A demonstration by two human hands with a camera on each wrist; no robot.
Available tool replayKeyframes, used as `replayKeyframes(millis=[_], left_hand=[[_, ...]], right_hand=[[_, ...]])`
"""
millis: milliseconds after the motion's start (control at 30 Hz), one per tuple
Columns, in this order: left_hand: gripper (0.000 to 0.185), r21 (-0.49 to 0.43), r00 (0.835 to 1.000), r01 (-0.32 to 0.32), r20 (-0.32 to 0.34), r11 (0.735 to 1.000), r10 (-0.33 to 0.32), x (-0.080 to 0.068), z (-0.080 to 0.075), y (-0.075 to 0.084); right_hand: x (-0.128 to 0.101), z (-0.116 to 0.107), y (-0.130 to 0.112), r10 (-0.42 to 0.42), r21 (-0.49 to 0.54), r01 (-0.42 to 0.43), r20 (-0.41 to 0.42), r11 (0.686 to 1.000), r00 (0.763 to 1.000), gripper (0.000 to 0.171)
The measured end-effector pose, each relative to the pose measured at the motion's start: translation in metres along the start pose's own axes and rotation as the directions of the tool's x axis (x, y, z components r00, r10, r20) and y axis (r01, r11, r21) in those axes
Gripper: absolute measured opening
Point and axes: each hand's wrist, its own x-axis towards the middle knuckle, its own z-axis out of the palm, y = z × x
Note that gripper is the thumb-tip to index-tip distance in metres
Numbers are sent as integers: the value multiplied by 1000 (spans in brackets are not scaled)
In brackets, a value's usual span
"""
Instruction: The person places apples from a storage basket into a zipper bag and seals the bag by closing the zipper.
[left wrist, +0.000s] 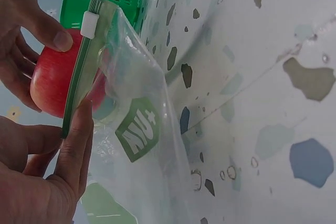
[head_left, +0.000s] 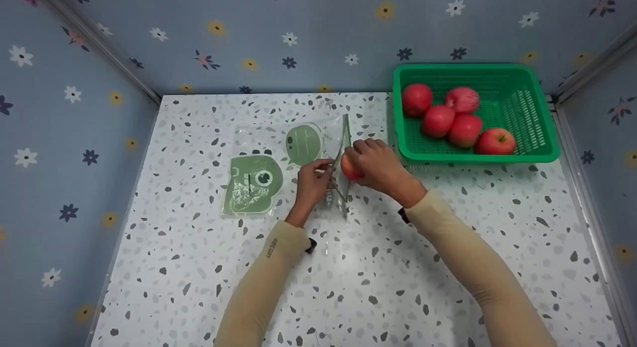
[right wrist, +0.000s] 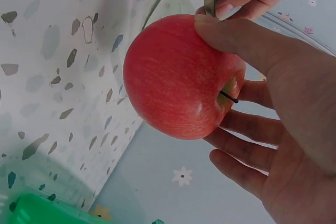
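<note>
Bag: the clear zip bag point(head_left: 278, 173) with green printed patches lies flat at the centre of the head view, its mouth turned right toward the fruit, so an apple can go in sideways without lifting the bag.
Table: the speckled tabletop point(head_left: 348, 287) fills the lower half of the head view and bears the bag's weight, leaving both hands free for the opening.
Basket: a green basket point(head_left: 542, 158) sits at the upper right of the head view, just beside the bag's mouth; five red apples point(head_left: 453, 118) lie in its left part, close at hand.
Right hand: the right hand point(head_left: 380, 165), just right of centre, has thumb and fingers curled round the held apple, stem end toward the palm in the right wrist view, pushing it leftward at the mouth.
Left hand: the left hand point(head_left: 311, 180) pinches the bag's upper lip beside the white slider point(left wrist: 90, 24), raising it so the mouth gapes.
Held apple: the held apple point(right wrist: 181, 77) is at the bag's mouth, centre of the head view; in the left wrist view, upper left, it shows partly behind the zip edge, so partly inside.
</note>
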Motion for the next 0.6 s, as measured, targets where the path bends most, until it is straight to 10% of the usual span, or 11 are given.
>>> replayKeyframes(millis=[600], left_hand=[[22,29,999,-38,-32,999,39,-2,-2,0]], right_hand=[[7,17,-5,37,28,-36,-57,999,998,54]])
